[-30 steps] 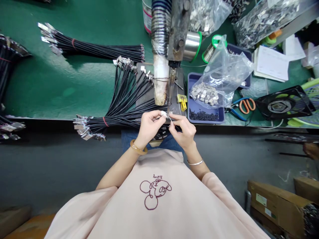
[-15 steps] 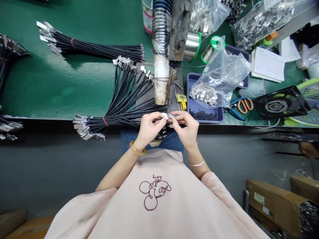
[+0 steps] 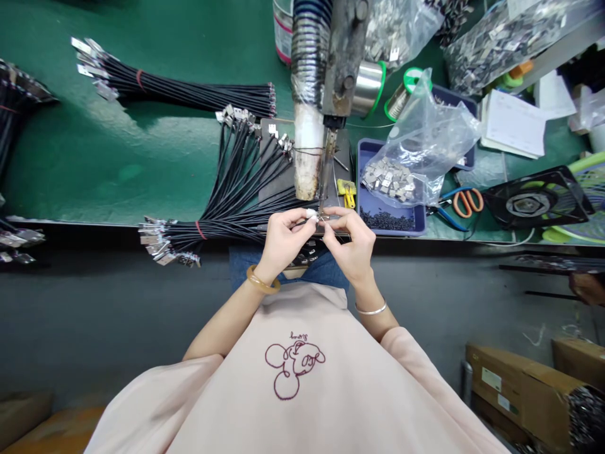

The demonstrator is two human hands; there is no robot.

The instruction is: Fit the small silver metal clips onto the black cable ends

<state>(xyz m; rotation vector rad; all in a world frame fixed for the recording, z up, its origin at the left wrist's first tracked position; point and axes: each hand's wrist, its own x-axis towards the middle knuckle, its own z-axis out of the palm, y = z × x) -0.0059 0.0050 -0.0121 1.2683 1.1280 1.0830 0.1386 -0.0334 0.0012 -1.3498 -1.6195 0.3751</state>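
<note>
My left hand [image 3: 289,239] is closed in a pinch, with white wraps on its fingertips. Close beside it, my right hand [image 3: 350,239] also pinches at the same spot. Between the fingertips is something small and metallic, too small to name. Right above them hangs the tip of a soldering iron [image 3: 326,170], next to a wrapped hose with a white, scorched nozzle [image 3: 308,151]. A bundle of black cables [image 3: 227,228] with metal connectors, tied by a red band, lies left of my left hand. More cables fan out behind it.
Right of the hands stands a blue tray [image 3: 418,222] with metal shells and small black parts. Pliers [image 3: 449,214], orange-handled scissors [image 3: 467,202] and a black fan [image 3: 534,200] lie further right. Solder spools [image 3: 368,88] stand behind. Another cable bundle [image 3: 189,91] lies back left.
The view has shifted slightly. My right fingers have moved a little at the pinch point; both hands stay together beneath the iron.
</note>
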